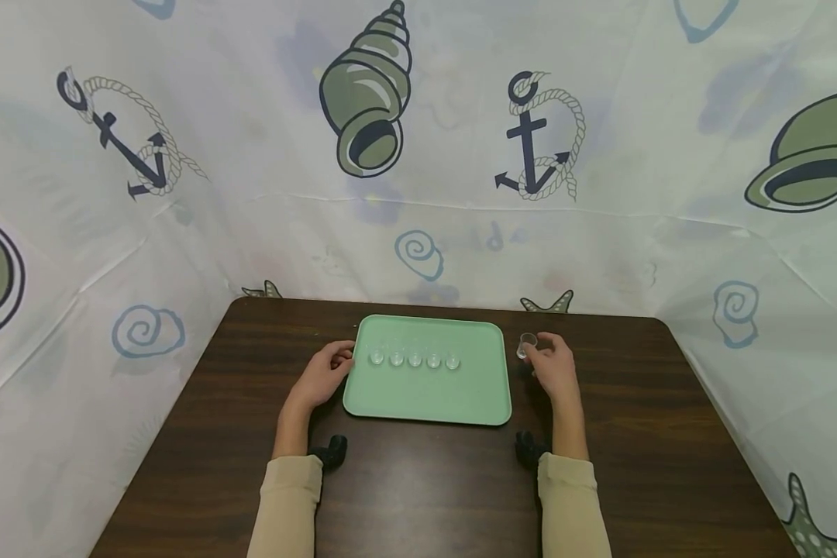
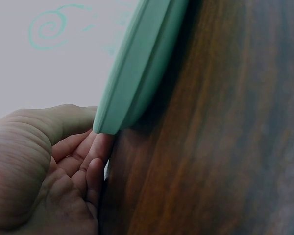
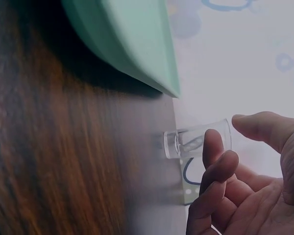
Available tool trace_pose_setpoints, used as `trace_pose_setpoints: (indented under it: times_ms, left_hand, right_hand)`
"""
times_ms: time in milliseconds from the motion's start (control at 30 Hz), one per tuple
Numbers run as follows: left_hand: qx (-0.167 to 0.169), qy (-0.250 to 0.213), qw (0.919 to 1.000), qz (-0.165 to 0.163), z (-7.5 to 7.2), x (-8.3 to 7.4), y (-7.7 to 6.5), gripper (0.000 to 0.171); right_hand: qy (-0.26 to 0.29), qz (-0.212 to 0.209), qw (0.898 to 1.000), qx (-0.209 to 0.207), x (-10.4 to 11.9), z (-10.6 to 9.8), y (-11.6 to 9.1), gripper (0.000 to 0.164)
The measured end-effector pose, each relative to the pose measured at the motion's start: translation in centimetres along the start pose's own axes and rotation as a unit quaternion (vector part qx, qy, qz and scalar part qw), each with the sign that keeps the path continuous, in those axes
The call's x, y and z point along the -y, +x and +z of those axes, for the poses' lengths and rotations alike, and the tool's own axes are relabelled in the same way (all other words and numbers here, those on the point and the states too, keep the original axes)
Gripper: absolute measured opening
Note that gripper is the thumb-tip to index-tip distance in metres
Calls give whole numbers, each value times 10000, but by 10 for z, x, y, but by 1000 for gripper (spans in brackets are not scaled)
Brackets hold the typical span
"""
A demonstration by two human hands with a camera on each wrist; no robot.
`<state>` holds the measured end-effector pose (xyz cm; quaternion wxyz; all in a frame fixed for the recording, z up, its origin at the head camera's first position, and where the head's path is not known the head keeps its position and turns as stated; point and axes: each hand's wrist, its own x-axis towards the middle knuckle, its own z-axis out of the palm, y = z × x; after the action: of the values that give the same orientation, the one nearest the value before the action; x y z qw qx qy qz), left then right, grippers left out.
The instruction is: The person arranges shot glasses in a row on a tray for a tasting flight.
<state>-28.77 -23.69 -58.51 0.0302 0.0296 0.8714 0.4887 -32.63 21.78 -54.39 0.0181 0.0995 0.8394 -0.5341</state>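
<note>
A light green tray (image 1: 425,399) lies on the table, carrying a row of several small clear shot glasses (image 1: 415,359). My left hand (image 1: 326,373) is at the tray's left edge. In the left wrist view, its thumb (image 2: 76,117) meets the rim from above and its curled fingers lie under the rim. To the right of the tray, my right hand (image 1: 552,364) has its thumb and curled fingers about another clear shot glass (image 3: 191,139). That glass is upright, its base at or just above the table; whether it touches cannot be told.
The dark brown wooden table (image 1: 425,496) extends around the tray on all sides. Behind and beside it hangs a white curtain (image 1: 460,225) printed with shells and anchors. Black straps (image 1: 333,452) sit on both wrists, below light beige sleeves (image 1: 289,496).
</note>
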Motion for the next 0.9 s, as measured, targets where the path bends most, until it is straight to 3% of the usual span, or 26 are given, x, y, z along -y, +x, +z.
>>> trace_pose_setpoints:
  times_ms: [900]
  left_hand:
    - [-9,-38,9999,-104,1,-4,-1,46]
  right_hand:
    - [17,-219,9997,144,0,7,1,50]
